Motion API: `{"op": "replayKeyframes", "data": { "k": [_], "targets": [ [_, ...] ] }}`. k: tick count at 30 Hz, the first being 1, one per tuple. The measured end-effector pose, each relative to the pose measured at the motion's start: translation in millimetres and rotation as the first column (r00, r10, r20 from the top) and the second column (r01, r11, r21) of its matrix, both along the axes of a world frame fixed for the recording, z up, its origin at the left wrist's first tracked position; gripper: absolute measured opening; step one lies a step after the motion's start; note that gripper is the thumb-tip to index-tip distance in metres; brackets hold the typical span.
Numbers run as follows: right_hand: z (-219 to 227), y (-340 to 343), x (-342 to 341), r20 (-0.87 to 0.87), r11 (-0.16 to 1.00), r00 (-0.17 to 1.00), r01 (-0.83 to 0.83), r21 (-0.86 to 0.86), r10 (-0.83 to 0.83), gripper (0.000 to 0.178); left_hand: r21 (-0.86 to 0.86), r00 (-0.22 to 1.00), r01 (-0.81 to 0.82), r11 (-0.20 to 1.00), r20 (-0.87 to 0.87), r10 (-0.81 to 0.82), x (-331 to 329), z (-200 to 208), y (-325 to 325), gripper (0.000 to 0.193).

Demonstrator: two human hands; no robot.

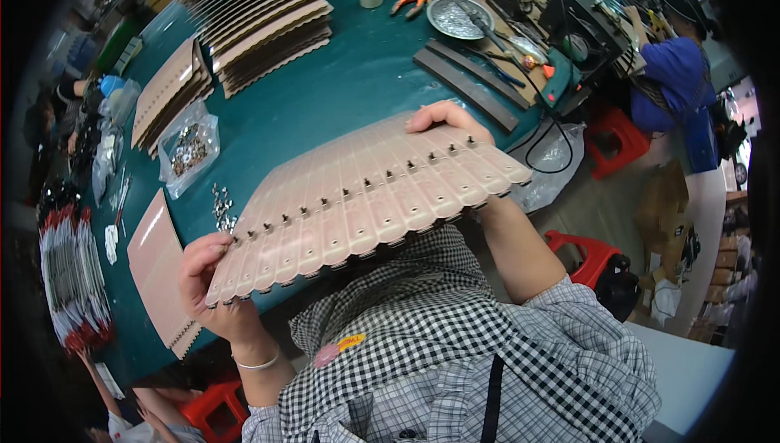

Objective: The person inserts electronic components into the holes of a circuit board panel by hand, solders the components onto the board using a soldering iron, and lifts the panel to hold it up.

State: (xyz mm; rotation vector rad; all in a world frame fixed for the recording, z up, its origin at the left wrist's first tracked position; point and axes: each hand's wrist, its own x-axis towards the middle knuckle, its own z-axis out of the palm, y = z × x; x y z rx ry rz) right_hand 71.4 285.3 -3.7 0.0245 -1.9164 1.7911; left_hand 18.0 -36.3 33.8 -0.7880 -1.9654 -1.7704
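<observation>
A pale pink ribbed panel [349, 191] with a scalloped near edge is held up in front of my apron, tilted toward me. A row of small metal studs crosses it, and below them runs a line of small holes. My left hand [210, 276] grips its left end, thumb on top. At the right end my right hand [451, 120] is wrapped round the panel, with part of the palm hidden beneath. Loose small metal parts [223, 206] lie on the green table by my left hand, near a clear bag of metal parts [190, 149]. Another pink panel [156, 260] rests at the left.
Tall stacks of pink panels [268, 32] stand at the back left, with a smaller pile [169, 97] beside them. Grey bars [467, 84], a metal bowl [460, 19] and orange-handled pliers [412, 4] lie back right. A red stool [583, 254] and a person in blue [678, 73] are at the right.
</observation>
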Motion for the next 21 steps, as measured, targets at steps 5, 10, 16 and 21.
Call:
{"op": "replayKeyframes", "data": {
  "k": [5,10,16,21],
  "targets": [
    [-6.2,2.8,2.4,-0.008,1.0,1.0,0.004,-0.003,-0.004,0.031,-0.014,1.0,-0.004,1.0,-0.011,0.003,-0.9,-5.7,2.1,0.043],
    [14.2,0.2,9.4,-0.103,0.93,0.971,0.235,0.282,-0.215,0.038,0.038,0.999,-0.047,0.998,-0.003,0.047,3.4,-2.7,0.6,0.025],
    [12.9,11.7,92.2,0.282,0.734,0.921,-0.005,-0.679,0.267,0.047,0.007,0.991,0.045,0.999,0.125,-0.045,23.4,-4.6,-10.4,0.012],
    [40.7,-3.9,117.0,0.27,0.62,0.907,0.011,-0.784,0.324,0.049,-0.093,0.966,0.16,0.983,0.221,-0.136,48.6,-6.6,-13.7,0.018]
  ]
}}
